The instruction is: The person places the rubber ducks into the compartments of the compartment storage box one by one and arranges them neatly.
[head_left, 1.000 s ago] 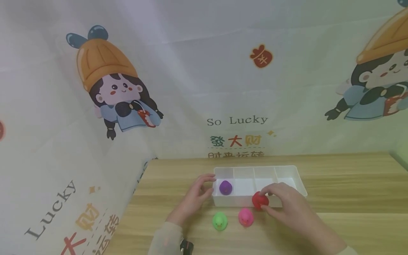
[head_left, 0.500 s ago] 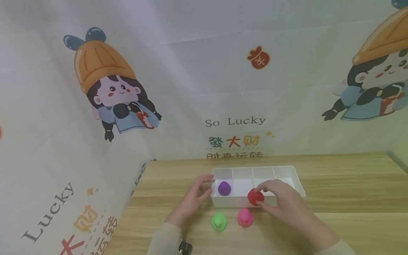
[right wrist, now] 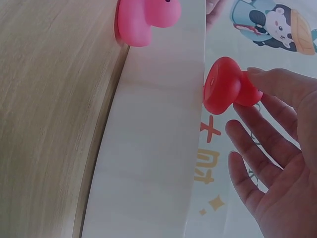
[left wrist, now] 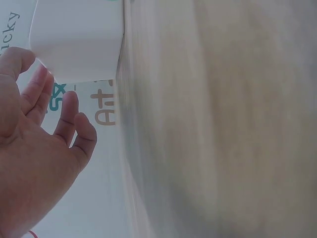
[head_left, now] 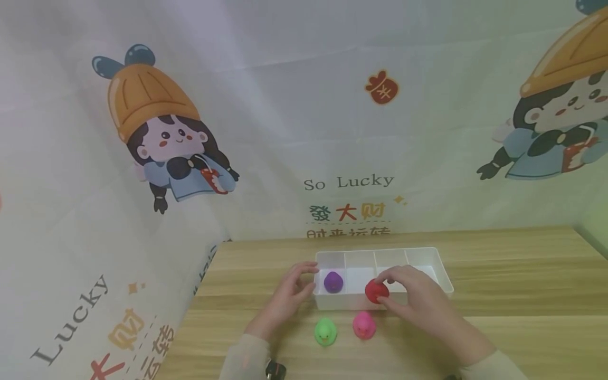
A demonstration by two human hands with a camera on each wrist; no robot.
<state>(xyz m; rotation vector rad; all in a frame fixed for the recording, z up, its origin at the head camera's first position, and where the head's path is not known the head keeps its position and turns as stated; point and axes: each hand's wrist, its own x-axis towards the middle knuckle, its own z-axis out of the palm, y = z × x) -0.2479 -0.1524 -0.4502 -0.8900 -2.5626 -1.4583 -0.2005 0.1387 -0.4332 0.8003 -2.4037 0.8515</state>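
A red toy duck is pinched between the thumb and fingers of my right hand. In the right wrist view the red duck is held by its head, its base at the box's rim level. A white box with several compartments stands on the table, and a purple toy duck sits in its leftmost compartment. At the box's left end rests my left hand, fingertips on the rim; the left wrist view shows its fingers loosely bent against the white wall.
In front of the box, a green toy duck and a pink toy duck stand on the wooden table. A printed cloth hangs behind the table and along its left side.
My right hand has carried the red duck left and slightly up along the box's front wall. The left hand stays at the box's end. The head view has shifted slightly.
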